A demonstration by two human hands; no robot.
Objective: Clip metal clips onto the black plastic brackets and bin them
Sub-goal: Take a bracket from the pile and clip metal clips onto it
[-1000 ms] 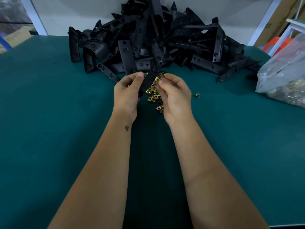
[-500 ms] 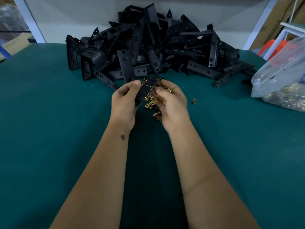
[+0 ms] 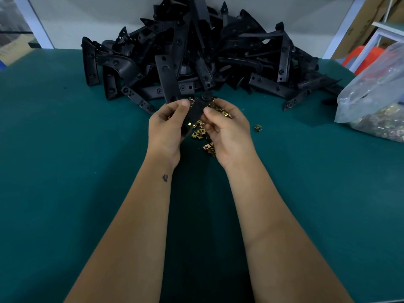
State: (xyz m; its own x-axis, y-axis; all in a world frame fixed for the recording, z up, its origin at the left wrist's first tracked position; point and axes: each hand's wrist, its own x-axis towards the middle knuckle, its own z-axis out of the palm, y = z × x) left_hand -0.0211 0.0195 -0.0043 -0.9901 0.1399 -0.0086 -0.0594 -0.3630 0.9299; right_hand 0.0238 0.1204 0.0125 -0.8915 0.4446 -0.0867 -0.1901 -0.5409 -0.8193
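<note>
A black plastic bracket [image 3: 195,112] sits between my two hands, just above the green table. My left hand [image 3: 167,127] grips its lower left side, thumb on top. My right hand [image 3: 227,127] pinches its right edge with thumb and fingers. A brass-coloured clip [image 3: 189,124] shows on the bracket near my left palm. Under the hands lies a small heap of loose metal clips [image 3: 200,134]. A single clip [image 3: 257,127] lies apart to the right. Behind the hands rises a big pile of black brackets [image 3: 196,57].
A clear plastic bag of metal clips [image 3: 376,106] lies at the right edge of the green table [image 3: 65,171]. A white wall closes off the far side. White frame posts and an orange object stand at the far right.
Both hands kept hold of the bracket and shifted it slightly; the right thumb moved onto the bracket's edge. The view tilted up a little.
</note>
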